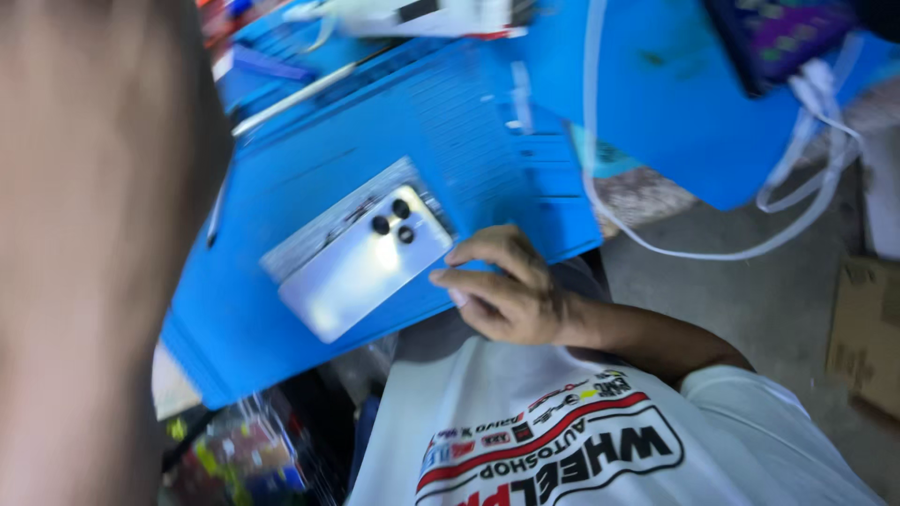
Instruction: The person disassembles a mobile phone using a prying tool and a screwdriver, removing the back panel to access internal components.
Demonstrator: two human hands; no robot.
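A silver phone (361,267) lies back-up on a blue work mat (281,187), its three camera lenses toward the far end. My right hand (506,290) rests on the mat's near edge. Its fingers are curled, and the fingertips touch the phone's right corner without gripping it. A big blurred skin-coloured shape, my left arm or hand (94,253), fills the left side close to the camera. Its fingers cannot be made out. My white printed shirt (562,440) shows at the bottom.
A white cable (656,245) loops off a second blue mat (675,112) at the upper right, beside a device with a purple screen (778,28). A cardboard box (867,328) sits on the grey floor at the right. Colourful clutter (244,454) lies under the mat.
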